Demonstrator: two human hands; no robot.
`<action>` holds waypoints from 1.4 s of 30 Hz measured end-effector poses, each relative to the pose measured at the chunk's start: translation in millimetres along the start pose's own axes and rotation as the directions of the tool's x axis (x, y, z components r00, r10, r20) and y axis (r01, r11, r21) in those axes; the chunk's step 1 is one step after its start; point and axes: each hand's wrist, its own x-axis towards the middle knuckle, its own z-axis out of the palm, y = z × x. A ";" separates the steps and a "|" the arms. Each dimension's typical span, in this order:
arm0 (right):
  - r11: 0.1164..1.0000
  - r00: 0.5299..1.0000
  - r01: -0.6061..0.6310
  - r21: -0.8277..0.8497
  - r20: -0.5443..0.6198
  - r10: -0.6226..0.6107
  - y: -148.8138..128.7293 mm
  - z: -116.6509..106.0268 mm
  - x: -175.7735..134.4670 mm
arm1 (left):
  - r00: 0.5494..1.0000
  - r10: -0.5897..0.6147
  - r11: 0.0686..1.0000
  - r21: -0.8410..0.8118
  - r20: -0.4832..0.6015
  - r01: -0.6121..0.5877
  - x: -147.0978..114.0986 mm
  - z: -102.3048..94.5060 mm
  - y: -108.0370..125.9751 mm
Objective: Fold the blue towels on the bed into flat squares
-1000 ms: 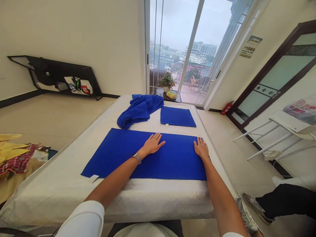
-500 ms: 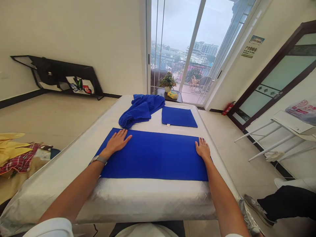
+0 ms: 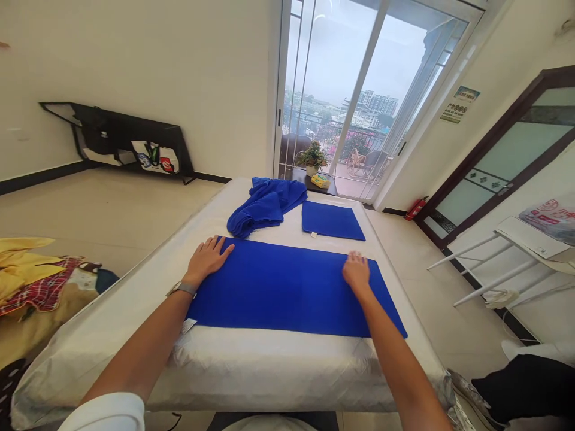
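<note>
A blue cloth (image 3: 287,293), folded into a long flat rectangle, lies across the near part of the covered table, a white label showing at its near left corner. My left hand (image 3: 208,261) rests on its far left corner, fingers spread. Over the right part of the cloth is my right hand (image 3: 357,270), a little in from the right edge; its fingers point forward, the tips slightly blurred, and nothing is seen in them. Beyond lie a smaller folded blue cloth (image 3: 332,220) with a white tag and a crumpled blue cloth (image 3: 265,206).
A pale shiny cover (image 3: 269,365) drapes the table. Yellow and plaid fabrics (image 3: 40,275) are heaped at the left. At the far end stand a potted plant (image 3: 312,157) and a yellow pack (image 3: 320,181). Part of another person's dark clothing (image 3: 525,383) shows at lower right.
My right hand has moved left, inward from the far right corner of the cloth. My left hand stays at the left corner. The view has shifted slightly.
</note>
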 end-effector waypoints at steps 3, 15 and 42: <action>0.966 0.974 0.218 0.136 0.031 -0.224 -70.0 -1.9 -7.5 | 1.000 0.016 1.000 0.011 -0.010 -0.016 -0.1 -0.1 -1.2; 0.953 0.958 0.207 0.219 0.150 -0.243 -62.6 22.1 -2.3 | 1.000 -0.002 1.000 -0.002 0.005 0.002 2.4 3.6 -5.0; 0.978 0.981 -0.164 0.129 0.127 0.147 93.5 40.5 6.1 | 0.808 0.588 0.806 -0.109 0.038 -0.581 -111.3 22.9 233.3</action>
